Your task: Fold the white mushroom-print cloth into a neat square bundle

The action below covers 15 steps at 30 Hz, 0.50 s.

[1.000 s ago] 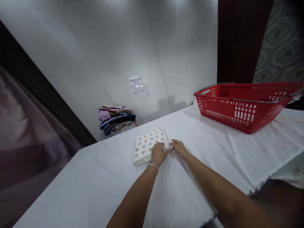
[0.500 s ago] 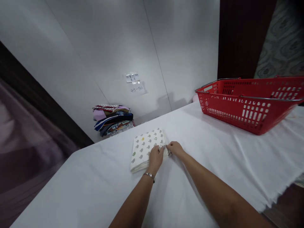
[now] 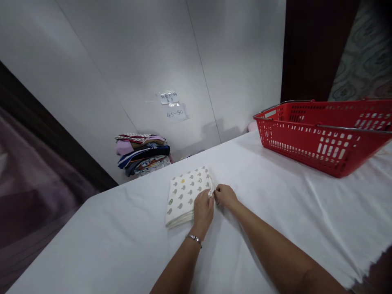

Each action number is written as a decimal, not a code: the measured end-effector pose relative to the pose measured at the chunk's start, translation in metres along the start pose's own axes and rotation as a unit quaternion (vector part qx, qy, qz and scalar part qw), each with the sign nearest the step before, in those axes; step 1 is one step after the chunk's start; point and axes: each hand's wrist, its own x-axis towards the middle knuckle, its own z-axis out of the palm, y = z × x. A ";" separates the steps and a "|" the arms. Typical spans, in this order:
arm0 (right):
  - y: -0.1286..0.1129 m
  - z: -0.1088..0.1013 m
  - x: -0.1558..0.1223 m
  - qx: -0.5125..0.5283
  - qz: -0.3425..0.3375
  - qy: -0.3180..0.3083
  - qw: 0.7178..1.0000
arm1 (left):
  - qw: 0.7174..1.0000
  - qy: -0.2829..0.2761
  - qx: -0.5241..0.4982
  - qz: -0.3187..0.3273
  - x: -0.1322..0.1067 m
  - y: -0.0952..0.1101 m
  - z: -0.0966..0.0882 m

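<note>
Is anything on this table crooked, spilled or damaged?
Nothing stands out. The folded cloth lies flat and neat on the table, the red basket stands upright, and the clothes stack is tidy.

I see open tablecloth (image 3: 122, 245) from 3 through 9 o'clock of folded cloth (image 3: 185, 194). At 2 o'clock red basket (image 3: 321, 134) blocks, well apart. At 11 o'clock clothes stack (image 3: 142, 153), near. At 12 o'clock wall (image 3: 153, 61) closes off.

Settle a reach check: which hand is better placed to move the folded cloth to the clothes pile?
Probably left: the left hand lies on the folded cloth, nearer the clothes pile; the right hand pinches its corner.
</note>
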 end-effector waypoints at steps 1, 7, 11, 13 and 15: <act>0.000 0.000 0.001 0.004 0.000 0.002 1.000 | 1.000 -0.011 -0.006 -0.003 -0.001 0.000 0.001; 0.000 0.005 0.005 0.079 0.003 -0.014 0.997 | 1.000 -0.006 -0.011 -0.008 -0.003 -0.004 0.002; 0.002 0.004 0.003 0.141 0.038 -0.056 0.988 | 0.998 -0.045 0.028 0.014 -0.005 -0.006 0.003; 0.002 0.001 0.001 0.165 0.051 -0.078 0.982 | 0.996 -0.068 0.058 0.019 -0.007 -0.004 0.003; 0.000 -0.002 -0.001 0.187 0.061 -0.098 0.975 | 0.993 -0.081 0.085 0.019 -0.008 -0.003 0.002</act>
